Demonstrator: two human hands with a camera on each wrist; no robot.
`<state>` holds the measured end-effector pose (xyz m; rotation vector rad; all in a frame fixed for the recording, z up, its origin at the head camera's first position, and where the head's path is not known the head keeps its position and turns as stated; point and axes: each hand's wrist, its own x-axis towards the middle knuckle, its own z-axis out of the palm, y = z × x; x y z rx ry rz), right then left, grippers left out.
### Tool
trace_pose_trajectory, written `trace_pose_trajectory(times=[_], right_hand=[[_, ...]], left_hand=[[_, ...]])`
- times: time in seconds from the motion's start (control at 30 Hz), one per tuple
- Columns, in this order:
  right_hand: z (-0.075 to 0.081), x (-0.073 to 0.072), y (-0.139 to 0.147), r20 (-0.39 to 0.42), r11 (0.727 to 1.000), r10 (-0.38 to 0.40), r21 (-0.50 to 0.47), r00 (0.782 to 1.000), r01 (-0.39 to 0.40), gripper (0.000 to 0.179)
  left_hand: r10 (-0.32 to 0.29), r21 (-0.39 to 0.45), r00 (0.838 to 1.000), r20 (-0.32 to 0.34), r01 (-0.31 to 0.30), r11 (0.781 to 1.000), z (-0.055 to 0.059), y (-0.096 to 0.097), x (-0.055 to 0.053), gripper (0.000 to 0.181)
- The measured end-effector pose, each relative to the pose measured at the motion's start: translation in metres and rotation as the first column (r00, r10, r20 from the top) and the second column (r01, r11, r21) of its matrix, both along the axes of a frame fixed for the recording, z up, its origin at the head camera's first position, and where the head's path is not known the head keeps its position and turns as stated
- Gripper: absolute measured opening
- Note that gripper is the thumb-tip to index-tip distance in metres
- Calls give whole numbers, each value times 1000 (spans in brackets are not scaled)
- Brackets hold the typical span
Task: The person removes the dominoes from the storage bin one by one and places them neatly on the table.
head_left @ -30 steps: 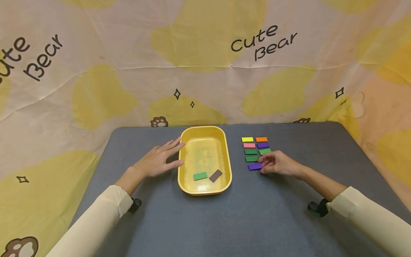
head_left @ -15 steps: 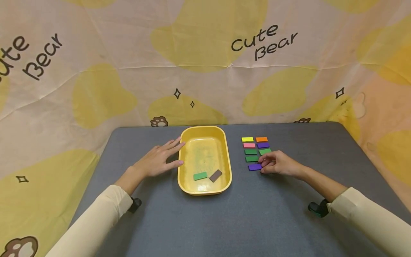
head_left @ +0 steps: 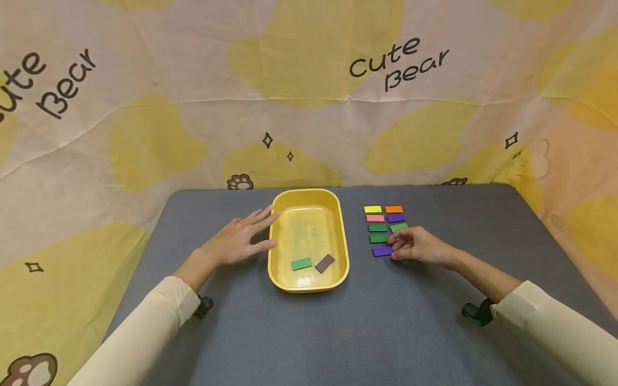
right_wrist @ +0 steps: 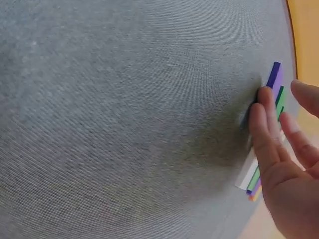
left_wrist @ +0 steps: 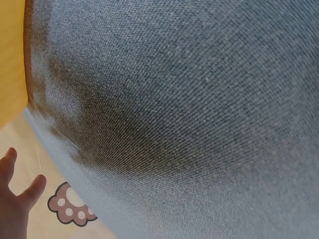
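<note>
My left hand (head_left: 236,239) lies spread at the left rim of a yellow plastic tray (head_left: 343,236), fingertips over the edge; in the left wrist view two fingertips show at lower left. A green domino (head_left: 301,264) and a brown domino (head_left: 325,263) lie inside the tray. To the right, my right hand (head_left: 417,246) touches the right end of a purple domino (head_left: 381,251), nearest me in a two-column set. In the right wrist view its fingers (right_wrist: 268,94) are at the purple domino, with the thumb apart. A white domino (right_wrist: 246,172) beneath that hand is hidden in the head view.
Several dominoes lie flat beyond the right hand: yellow (head_left: 373,209), orange (head_left: 393,209), pink (head_left: 375,219), purple (head_left: 396,218) and several green ones (head_left: 378,228). The grey table (head_left: 309,338) ends at a patterned cloth (head_left: 309,107) behind.
The nearest purple domino has shifted slightly left at the right fingertips. Both hands and the tray stay almost where they were.
</note>
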<state>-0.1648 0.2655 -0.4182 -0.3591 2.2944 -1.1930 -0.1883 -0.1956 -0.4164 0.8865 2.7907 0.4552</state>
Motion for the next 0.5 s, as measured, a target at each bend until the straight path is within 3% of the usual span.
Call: trace_pose_trajectory(times=[0.17, 0.33, 0.5], right_hand=[[15, -5, -4, -17, 1000, -20, 22, 1000, 20, 38], [46, -15, -21, 68, 993, -72, -85, 995, 77, 46], [73, -24, -56, 118, 979, -67, -185, 991, 88, 46]], left_hand=[[-2, 1, 1000, 1, 2, 1000, 0, 1, 0, 77], [0, 5, 1000, 2, 0, 1000, 2, 1, 0, 77], [2, 1, 1000, 0, -2, 1000, 1, 1, 1, 77]])
